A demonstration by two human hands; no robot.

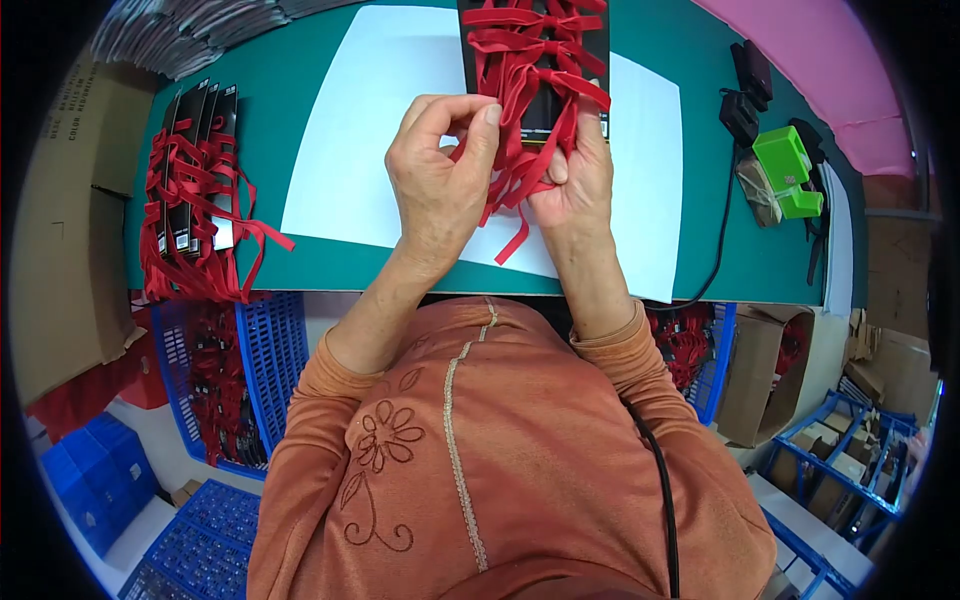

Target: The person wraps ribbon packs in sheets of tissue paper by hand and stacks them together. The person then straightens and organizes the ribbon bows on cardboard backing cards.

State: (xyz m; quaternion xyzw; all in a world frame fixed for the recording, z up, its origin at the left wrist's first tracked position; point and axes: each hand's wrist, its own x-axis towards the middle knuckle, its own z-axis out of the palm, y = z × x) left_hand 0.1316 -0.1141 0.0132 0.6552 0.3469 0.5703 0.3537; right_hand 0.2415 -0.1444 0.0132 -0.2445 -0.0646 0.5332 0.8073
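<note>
A black card [537,105] strung with several red ribbon bows [545,48] is held up over a white sheet [360,130]. My right hand [580,185] grips the card's lower right edge, with its thumb over the hanging ribbon ends. Thumb and forefinger of my left hand [440,165] are pinched together at the card's lower left, against a red ribbon [508,125]. Loose ribbon tails [513,240] dangle below the card between both hands. The fingers of my right hand behind the card are hidden.
More black cards with red ribbons [195,190] lie stacked on the green table [265,265] at left. Paper bundles [170,35] sit at the back left. A bright green holder [783,158] and black cable [722,240] are at right. Blue crates [285,370] stand below the table edge.
</note>
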